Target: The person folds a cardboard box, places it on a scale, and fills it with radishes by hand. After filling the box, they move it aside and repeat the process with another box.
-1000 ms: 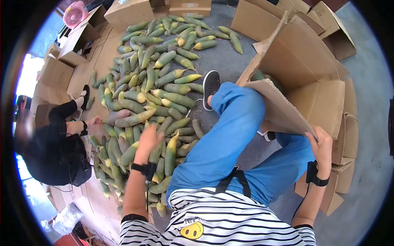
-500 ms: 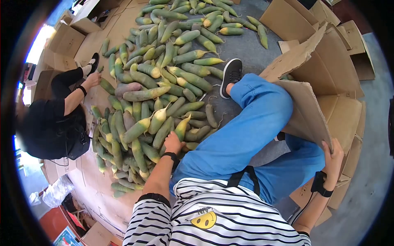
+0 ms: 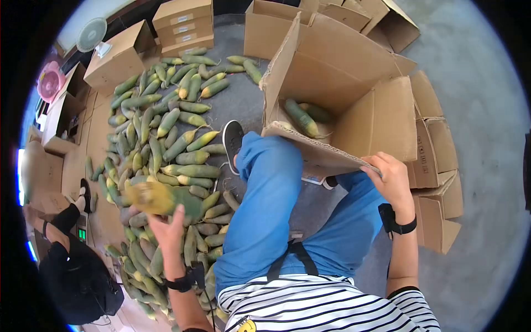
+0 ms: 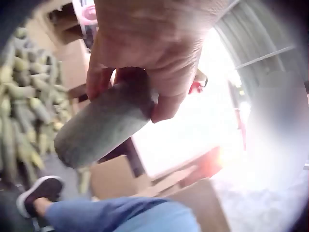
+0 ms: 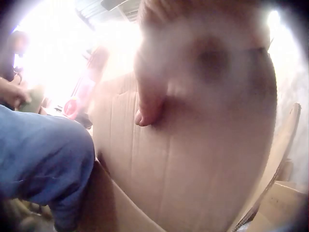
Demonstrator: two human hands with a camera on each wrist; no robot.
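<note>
My left hand [image 3: 167,229] grips a green radish [image 3: 187,202], its yellow end blurred, over the radish pile [image 3: 180,146]. In the left wrist view the fingers and thumb clasp the radish [image 4: 104,125] around one end, and the other end sticks out free. My right hand [image 3: 391,180] holds the near flap of an open cardboard box [image 3: 381,119], thumb on one face. The right wrist view shows that thumb [image 5: 149,108] lying against the cardboard. Inside the box lie green radishes [image 3: 301,118], two of them visible.
Another person in black [image 3: 77,276] sits at the left beside the pile. Stacked cartons [image 3: 182,25], a white fan [image 3: 92,36] and a pink fan [image 3: 51,82] stand at the back left. More open boxes [image 3: 434,149] line the right. My left knee [image 3: 274,157] sits between pile and box.
The left hand has reached down to a radish near my leg and now has it lifted. The head view has swung right, bringing the box's inside into sight. The right hand stays on the flap.
</note>
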